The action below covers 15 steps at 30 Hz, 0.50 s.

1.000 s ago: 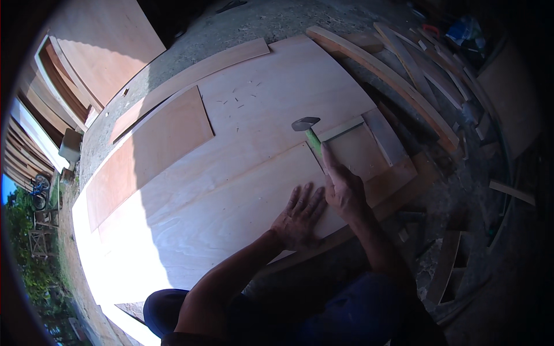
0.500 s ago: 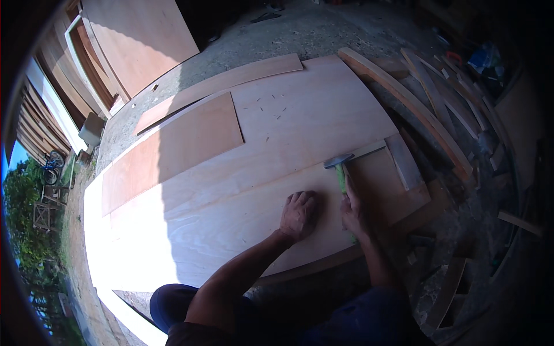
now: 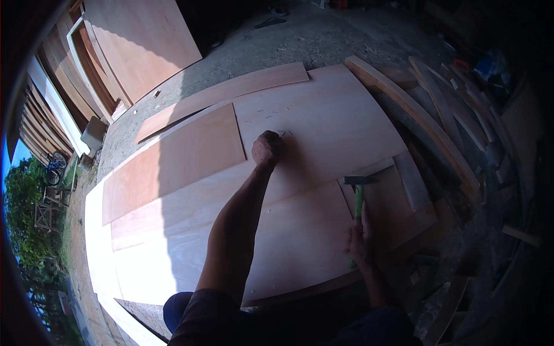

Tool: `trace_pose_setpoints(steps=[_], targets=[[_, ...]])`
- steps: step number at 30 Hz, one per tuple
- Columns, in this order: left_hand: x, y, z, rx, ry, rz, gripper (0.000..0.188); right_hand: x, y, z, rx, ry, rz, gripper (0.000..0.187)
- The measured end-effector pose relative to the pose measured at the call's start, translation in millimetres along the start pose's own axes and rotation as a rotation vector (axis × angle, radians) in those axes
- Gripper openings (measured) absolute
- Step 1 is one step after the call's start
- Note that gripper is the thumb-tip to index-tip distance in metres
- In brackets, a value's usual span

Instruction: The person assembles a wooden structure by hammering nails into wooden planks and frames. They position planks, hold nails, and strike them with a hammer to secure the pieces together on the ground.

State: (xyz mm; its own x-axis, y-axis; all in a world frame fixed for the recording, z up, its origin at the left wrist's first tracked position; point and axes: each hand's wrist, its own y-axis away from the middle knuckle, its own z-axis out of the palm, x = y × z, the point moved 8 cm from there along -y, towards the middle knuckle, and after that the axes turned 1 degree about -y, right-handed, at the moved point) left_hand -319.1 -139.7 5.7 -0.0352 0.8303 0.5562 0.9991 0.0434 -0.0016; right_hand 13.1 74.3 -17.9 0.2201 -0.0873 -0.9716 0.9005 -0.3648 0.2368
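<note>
Right hand (image 3: 360, 237) holds the hammer (image 3: 358, 203); left hand (image 3: 266, 148), whose grip I cannot tell, might scatter nails (image 3: 283, 134) by brushing.

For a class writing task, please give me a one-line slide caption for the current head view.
Left hand beside small thin pieces on a pale wooden panel; right hand gripping a green-handled hammer.

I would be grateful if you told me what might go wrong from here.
Two risks, as I judge it: the left hand is down beside loose, thin, nail-like pieces on the pale wooden sheet, so a fingertip might get pricked or the pieces scattered. The right hand grips the hammer by its green handle; should that grip slacken, the metal head could dent the wood.
</note>
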Motion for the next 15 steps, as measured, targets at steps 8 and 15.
trace_pose_setpoints(steps=[8,15], targets=[[26,-12,14,0.045,-0.179,0.152,0.036,-5,0,0,0.011,0.031,-0.016,0.058],[-28,23,-42,-0.165,-0.037,0.465,0.028,0,-3,-3,0.048,0.049,-0.054,0.058]])
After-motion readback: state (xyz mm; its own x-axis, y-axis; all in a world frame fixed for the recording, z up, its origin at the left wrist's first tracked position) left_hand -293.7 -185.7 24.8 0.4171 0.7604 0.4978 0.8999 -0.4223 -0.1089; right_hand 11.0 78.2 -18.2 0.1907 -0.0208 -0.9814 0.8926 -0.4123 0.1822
